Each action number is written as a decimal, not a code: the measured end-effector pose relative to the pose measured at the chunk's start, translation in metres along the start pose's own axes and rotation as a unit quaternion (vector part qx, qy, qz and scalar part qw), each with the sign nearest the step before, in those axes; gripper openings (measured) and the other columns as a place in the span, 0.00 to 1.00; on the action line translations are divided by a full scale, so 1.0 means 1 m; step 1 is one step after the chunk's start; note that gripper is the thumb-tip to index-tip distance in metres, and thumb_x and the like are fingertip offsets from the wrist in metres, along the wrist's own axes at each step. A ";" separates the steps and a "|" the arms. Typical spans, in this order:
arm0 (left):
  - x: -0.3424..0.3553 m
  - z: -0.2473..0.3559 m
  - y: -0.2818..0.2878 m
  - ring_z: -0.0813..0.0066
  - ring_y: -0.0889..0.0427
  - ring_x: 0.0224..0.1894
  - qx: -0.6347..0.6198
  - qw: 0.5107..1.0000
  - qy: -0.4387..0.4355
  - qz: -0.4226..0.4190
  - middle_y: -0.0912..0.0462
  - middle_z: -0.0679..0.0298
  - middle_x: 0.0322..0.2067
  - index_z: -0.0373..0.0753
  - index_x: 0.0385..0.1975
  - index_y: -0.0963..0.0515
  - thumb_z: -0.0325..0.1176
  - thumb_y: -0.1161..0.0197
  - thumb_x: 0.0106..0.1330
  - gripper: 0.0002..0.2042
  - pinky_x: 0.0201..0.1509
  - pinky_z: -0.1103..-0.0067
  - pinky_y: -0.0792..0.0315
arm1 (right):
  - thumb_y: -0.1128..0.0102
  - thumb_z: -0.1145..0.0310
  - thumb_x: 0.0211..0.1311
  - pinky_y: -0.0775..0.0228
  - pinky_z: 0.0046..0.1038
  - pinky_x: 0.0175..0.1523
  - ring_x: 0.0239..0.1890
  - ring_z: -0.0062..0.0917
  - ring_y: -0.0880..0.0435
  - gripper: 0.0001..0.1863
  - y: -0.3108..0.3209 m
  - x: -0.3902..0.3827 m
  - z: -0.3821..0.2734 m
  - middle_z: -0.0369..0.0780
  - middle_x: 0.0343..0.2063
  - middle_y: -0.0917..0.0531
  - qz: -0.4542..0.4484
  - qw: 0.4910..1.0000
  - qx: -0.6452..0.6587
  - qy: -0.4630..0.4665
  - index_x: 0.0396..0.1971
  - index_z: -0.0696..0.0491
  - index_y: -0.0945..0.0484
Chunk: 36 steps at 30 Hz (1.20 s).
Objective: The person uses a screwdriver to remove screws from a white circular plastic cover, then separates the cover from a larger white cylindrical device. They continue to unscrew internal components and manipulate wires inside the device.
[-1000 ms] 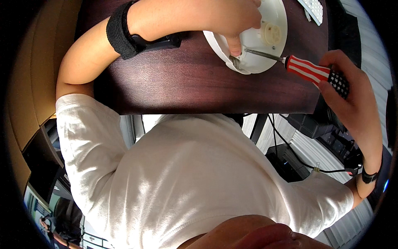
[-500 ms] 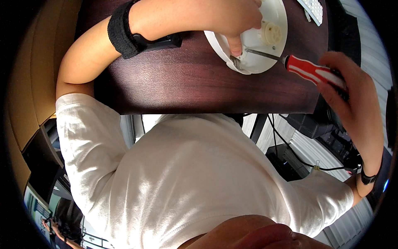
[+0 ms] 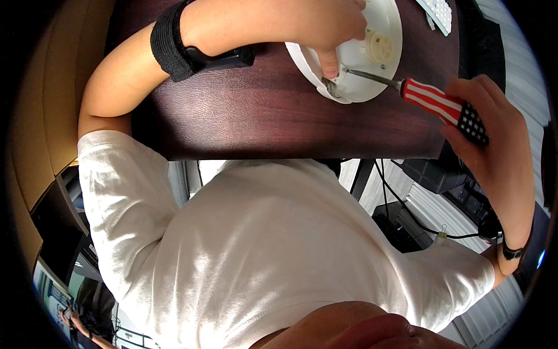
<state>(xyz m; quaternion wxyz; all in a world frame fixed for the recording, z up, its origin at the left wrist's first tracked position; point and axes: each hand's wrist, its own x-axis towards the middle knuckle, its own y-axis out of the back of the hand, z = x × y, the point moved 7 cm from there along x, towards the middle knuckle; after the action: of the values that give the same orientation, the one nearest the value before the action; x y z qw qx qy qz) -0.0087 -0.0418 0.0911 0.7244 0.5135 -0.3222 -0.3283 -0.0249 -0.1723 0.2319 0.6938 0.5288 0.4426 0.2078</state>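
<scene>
A white, round plastic housing (image 3: 363, 90), cut off by the top edge of the picture, rests on the table. My left hand (image 3: 334, 26) reaches over it and grips it, one digit pressed down inside near a small metal part (image 3: 331, 87). Inside the housing sits a cream-coloured round part (image 3: 381, 47). My right hand (image 3: 500, 125) holds a screwdriver (image 3: 433, 100) by the end of its red, white and black star-patterned handle, thumb and fingers on either side. The shaft slants left into the housing, its tip beside my left digit.
The dark brown table (image 3: 232, 116) ends in front of my body. A white keyboard (image 3: 439, 14) lies at the far right. A black cable (image 3: 415, 224) hangs below on the right. Brown panels (image 3: 49, 93) stand at the left. Another person's arm (image 3: 81, 328) shows at lower left.
The screwdriver handle has turned, so its star pattern now shows. My right hand has shifted slightly with a looser-looking hold. My left hand and the housing have hardly moved.
</scene>
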 end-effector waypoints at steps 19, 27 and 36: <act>0.000 -0.004 -0.006 0.44 0.33 0.68 0.020 1.000 0.019 0.002 0.25 0.36 0.57 0.31 0.53 0.22 0.54 0.32 0.59 0.32 0.69 0.48 0.39 | 0.34 0.76 0.52 0.31 0.29 0.42 0.35 0.35 0.21 0.19 0.007 -0.002 0.002 0.44 0.36 0.24 0.029 0.998 0.054 -0.008 0.45 0.58 0.25; -0.002 -0.003 0.000 0.44 0.34 0.69 -0.013 1.000 0.006 -0.003 0.25 0.36 0.57 0.31 0.54 0.23 0.53 0.33 0.60 0.32 0.70 0.49 0.40 | 0.35 0.76 0.52 0.31 0.29 0.43 0.35 0.35 0.21 0.18 0.003 0.001 0.002 0.44 0.37 0.24 0.024 0.997 0.070 -0.012 0.44 0.58 0.26; -0.004 -0.004 0.000 0.44 0.35 0.70 -0.042 0.999 0.004 0.002 0.28 0.38 0.60 0.32 0.56 0.24 0.54 0.32 0.59 0.34 0.72 0.48 0.41 | 0.35 0.76 0.54 0.31 0.29 0.43 0.35 0.34 0.22 0.17 0.001 0.000 0.004 0.44 0.36 0.24 0.030 0.997 0.065 0.006 0.44 0.58 0.25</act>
<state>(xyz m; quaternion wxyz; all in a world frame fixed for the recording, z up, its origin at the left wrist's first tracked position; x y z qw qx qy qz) -0.0077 -0.0362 0.0892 0.7474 0.4833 -0.3063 -0.3375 -0.0214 -0.1740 0.2332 0.6487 0.5843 0.4437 0.2023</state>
